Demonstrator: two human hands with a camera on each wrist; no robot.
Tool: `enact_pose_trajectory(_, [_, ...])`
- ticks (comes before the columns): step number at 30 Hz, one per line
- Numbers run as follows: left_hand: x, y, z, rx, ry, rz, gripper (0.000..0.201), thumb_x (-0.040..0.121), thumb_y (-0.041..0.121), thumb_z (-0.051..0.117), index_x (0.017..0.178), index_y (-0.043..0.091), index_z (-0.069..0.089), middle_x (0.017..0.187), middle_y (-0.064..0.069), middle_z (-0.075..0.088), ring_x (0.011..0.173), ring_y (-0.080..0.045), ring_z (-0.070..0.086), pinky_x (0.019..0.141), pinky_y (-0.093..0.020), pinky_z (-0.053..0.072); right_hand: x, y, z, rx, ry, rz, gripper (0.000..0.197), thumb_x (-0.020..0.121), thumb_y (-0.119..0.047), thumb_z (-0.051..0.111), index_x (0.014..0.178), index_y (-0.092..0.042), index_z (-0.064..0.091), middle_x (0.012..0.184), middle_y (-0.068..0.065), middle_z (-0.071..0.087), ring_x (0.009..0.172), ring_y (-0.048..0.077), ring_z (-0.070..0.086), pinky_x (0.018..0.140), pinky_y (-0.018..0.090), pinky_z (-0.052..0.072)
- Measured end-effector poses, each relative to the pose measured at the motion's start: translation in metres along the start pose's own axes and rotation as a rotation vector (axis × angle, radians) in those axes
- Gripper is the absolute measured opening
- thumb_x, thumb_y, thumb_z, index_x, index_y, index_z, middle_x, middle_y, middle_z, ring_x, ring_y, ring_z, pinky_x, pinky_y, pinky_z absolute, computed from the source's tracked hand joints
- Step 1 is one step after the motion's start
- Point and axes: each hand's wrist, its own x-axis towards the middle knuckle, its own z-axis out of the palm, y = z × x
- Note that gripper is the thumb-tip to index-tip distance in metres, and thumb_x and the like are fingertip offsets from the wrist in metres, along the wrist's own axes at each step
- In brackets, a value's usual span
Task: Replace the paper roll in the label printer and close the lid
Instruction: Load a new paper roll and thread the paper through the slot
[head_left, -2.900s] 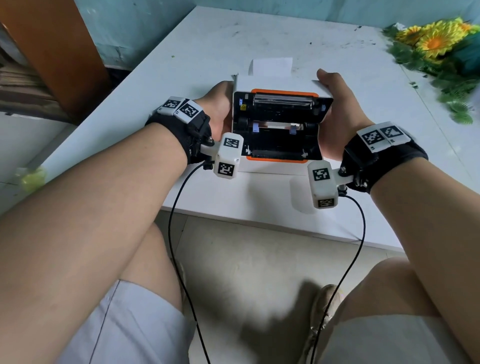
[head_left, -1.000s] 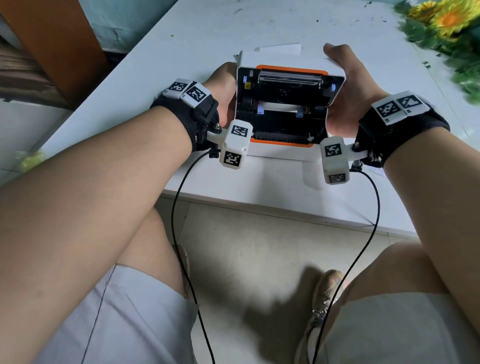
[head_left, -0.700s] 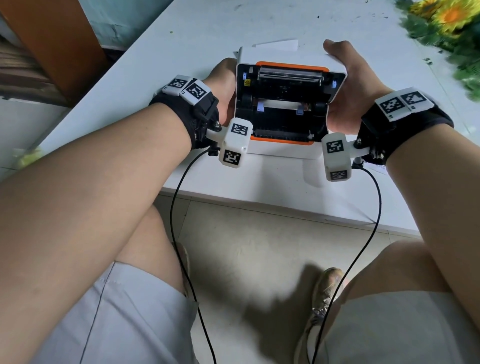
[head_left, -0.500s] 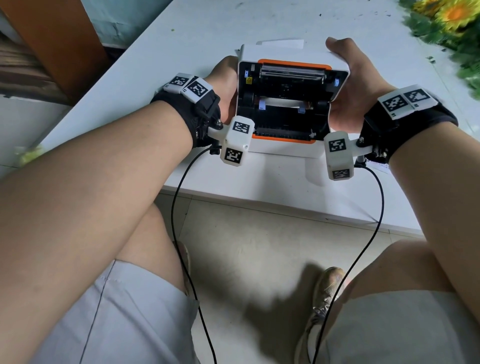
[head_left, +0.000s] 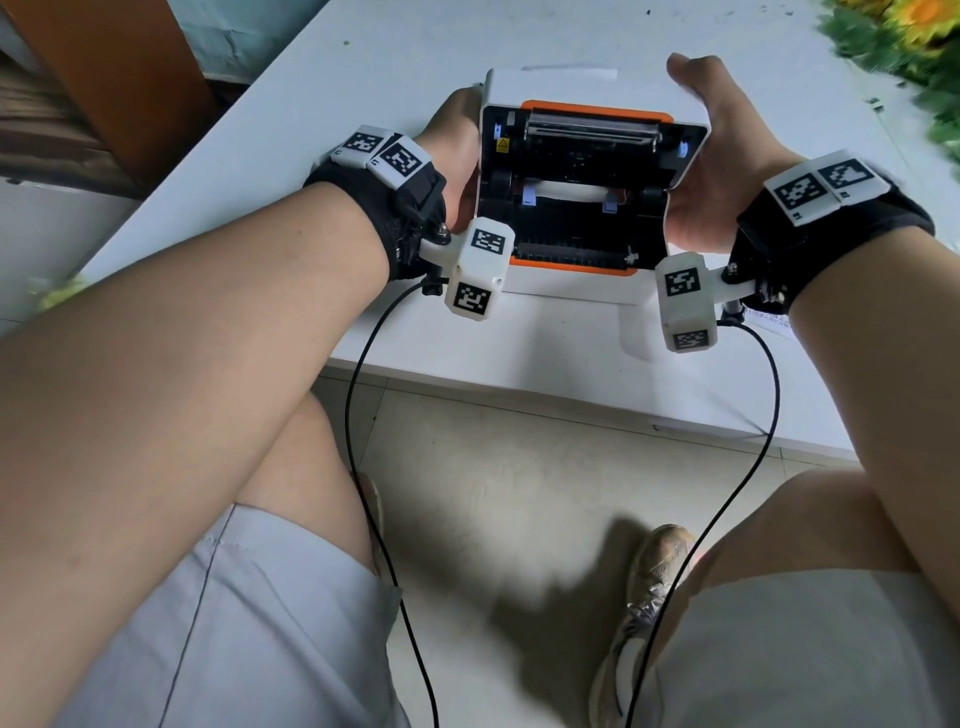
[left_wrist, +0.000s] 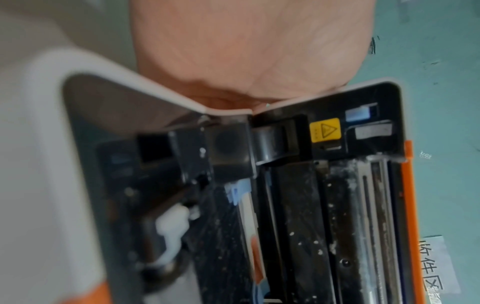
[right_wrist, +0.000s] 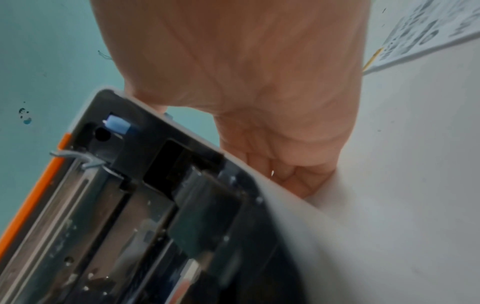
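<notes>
- Label printer (head_left: 595, 179), lid (head_left: 592, 91) open, near the front edge of the white surface (head_left: 561, 348).
- Left hand (head_left: 457, 156) and right hand (head_left: 727, 171) clasping its sides; fingers hidden, curl impossible to tell.
- Rigid plastic shell, probably light and smooth; best gripped by the side walls.

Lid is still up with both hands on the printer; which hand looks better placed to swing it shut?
Right, probably. The right hand reaches up beside the raised lid, thumb at its top corner. The left hand sits lower, against the label printer body.
</notes>
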Motion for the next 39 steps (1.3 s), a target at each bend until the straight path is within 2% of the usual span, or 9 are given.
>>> enact_pose_trajectory(8, [0.005,-0.001,-0.001,0.000,-0.028,0.036,0.046,0.106,0.053,0.031,0.112,0.018,0.059,0.106,-0.008,0.068,0.090,-0.029,0.069,0.098,-0.051,0.058,-0.005,0.000,0.003,-0.023,0.020,-0.010,0.093,0.087,-0.063,0.068,0.156,-0.007,0.042,0.129,0.019,0.077,0.116,0.042,0.076,0.106,0.057,0.055])
enact_pose_trajectory(12, [0.006,0.000,-0.001,0.011,0.005,0.054,0.049,0.108,0.051,0.031,0.091,0.017,0.062,0.077,-0.002,0.071,0.072,-0.024,0.071,0.084,-0.039,0.062,-0.009,0.000,0.004,-0.004,0.010,-0.014,0.088,0.091,-0.061,0.065,0.156,-0.008,0.041,0.129,0.020,0.076,0.115,0.044,0.076,0.103,0.060,0.055])
enact_pose_trajectory(18, [0.007,0.001,-0.003,-0.013,-0.002,0.012,0.042,0.107,0.048,0.035,0.106,0.015,0.061,0.085,-0.006,0.069,0.073,-0.026,0.068,0.070,-0.036,0.064,-0.015,-0.001,0.007,-0.018,0.016,-0.024,0.074,0.095,-0.062,0.059,0.146,-0.008,0.054,0.126,0.017,0.078,0.113,0.042,0.077,0.105,0.058,0.055])
enact_pose_trajectory(22, [0.007,0.001,-0.006,-0.020,-0.008,-0.019,0.031,0.105,0.033,0.039,0.111,0.013,0.062,0.089,-0.010,0.070,0.080,-0.029,0.067,0.086,-0.046,0.063,-0.017,0.000,0.010,-0.032,0.041,-0.039,0.067,0.096,-0.061,0.058,0.139,-0.009,0.062,0.124,0.016,0.079,0.112,0.041,0.078,0.104,0.056,0.056])
enact_pose_trajectory(25, [0.008,0.001,-0.006,-0.024,0.015,-0.020,0.030,0.104,0.029,0.038,0.110,0.012,0.062,0.088,-0.011,0.070,0.075,-0.029,0.070,0.073,-0.040,0.065,-0.017,-0.001,0.010,-0.042,0.045,-0.040,0.068,0.095,-0.062,0.059,0.139,-0.009,0.064,0.126,0.016,0.078,0.114,0.041,0.077,0.105,0.056,0.055])
enact_pose_trajectory(28, [0.008,0.000,-0.004,-0.042,0.025,-0.020,0.032,0.104,0.031,0.037,0.109,0.013,0.063,0.094,-0.013,0.072,0.075,-0.031,0.073,0.071,-0.043,0.065,-0.017,-0.001,0.010,-0.047,0.040,-0.031,0.074,0.094,-0.062,0.061,0.145,-0.007,0.057,0.126,0.017,0.078,0.114,0.041,0.077,0.104,0.057,0.056])
enact_pose_trajectory(32, [0.010,0.000,-0.004,-0.041,0.011,-0.025,0.032,0.104,0.035,0.037,0.090,0.017,0.059,0.082,-0.009,0.066,0.063,-0.025,0.068,0.071,-0.037,0.062,-0.018,-0.002,0.009,-0.055,0.058,-0.015,0.079,0.092,-0.061,0.063,0.148,-0.007,0.052,0.125,0.017,0.079,0.113,0.041,0.077,0.103,0.057,0.057])
enact_pose_trajectory(36, [0.013,-0.001,-0.006,-0.046,0.007,-0.064,0.024,0.099,0.043,0.041,0.105,0.021,0.049,0.109,-0.008,0.054,0.089,-0.028,0.059,0.083,-0.041,0.060,-0.022,-0.005,0.012,-0.105,0.098,-0.028,0.061,0.098,-0.058,0.054,0.136,-0.011,0.064,0.121,0.013,0.081,0.109,0.038,0.079,0.097,0.055,0.060])
enact_pose_trajectory(39, [0.018,-0.002,-0.008,-0.058,0.029,-0.081,0.024,0.095,0.046,0.043,0.104,0.024,0.048,0.110,-0.004,0.052,0.094,-0.028,0.057,0.090,-0.042,0.057,-0.024,-0.006,0.015,-0.096,0.152,-0.032,0.051,0.106,-0.053,0.041,0.121,-0.011,0.067,0.110,0.014,0.083,0.101,0.037,0.081,0.087,0.052,0.064])
